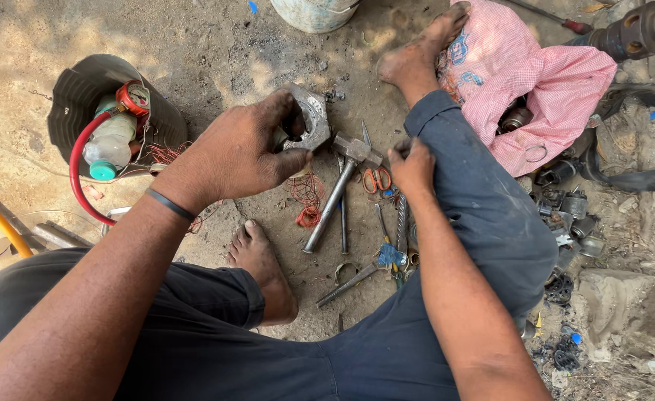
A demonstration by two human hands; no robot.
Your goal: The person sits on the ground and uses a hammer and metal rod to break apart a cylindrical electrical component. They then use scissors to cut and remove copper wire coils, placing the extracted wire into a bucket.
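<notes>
While the person sits on the dirt with legs spread, the left hand [242, 152] is clamped on a grey metal casting [311, 119], thumb hooked into its hollow, lifting it just above and left of the hammer [338, 189]; the right hand [411, 165] rests curled on the knee just right of the hammer, and whether it pinches anything I cannot tell; the step looks like turning the part over for inspection, and any next move would call for a firm hold and the free hand on a tool; the casting is angular, dull and scuffed, with a dark cavity; copper wire [306, 194] lies just left of the hammer's handle, scissors [376, 180] just right, a bucket [89, 93] well to the left.
</notes>
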